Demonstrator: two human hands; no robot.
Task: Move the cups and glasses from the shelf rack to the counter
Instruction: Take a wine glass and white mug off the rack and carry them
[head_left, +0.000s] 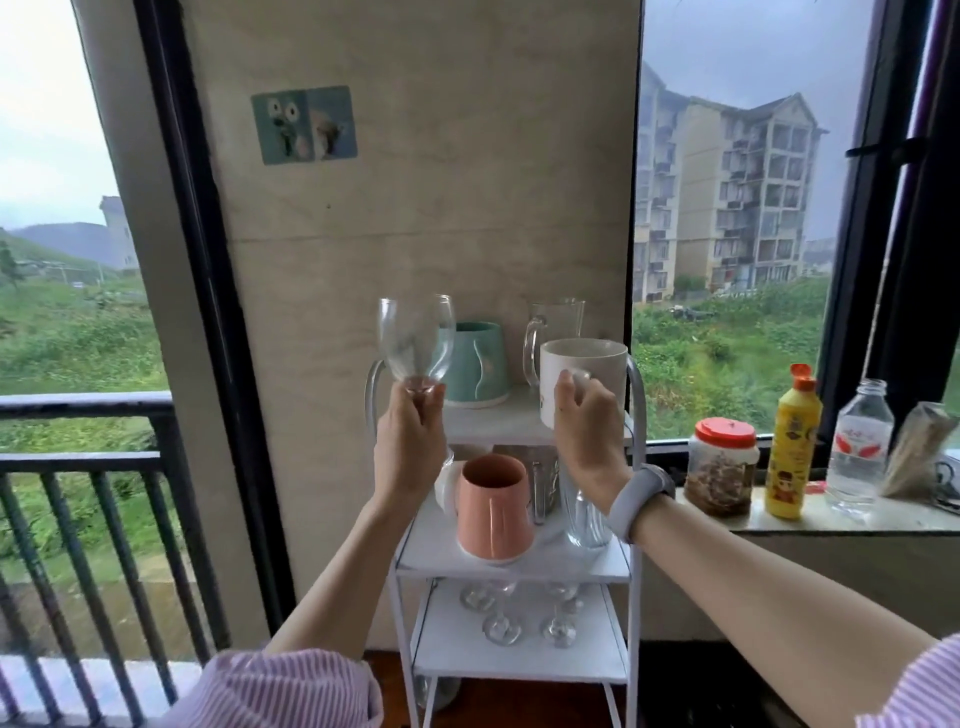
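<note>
A white shelf rack (635, 395) stands against the wall. My left hand (408, 447) grips a clear wine glass (414, 343) by its stem, raised above the top shelf. My right hand (589, 426) grips the handle of a white mug (584, 371) lifted at the top shelf's right side. Behind them on the top shelf stand a teal cup (475, 364) and a clear glass mug (555, 322). The middle shelf holds a pink cup (493, 506), a clear tumbler (584, 519) and a small glass. Several stemmed glasses (501, 621) sit lower down.
To the right runs a stone window-sill counter (841, 517) with a red-lidded jar (723, 467), a yellow bottle (792, 447), a water bottle (860, 447) and a bag (917, 447). A black balcony railing (83, 457) is at the left.
</note>
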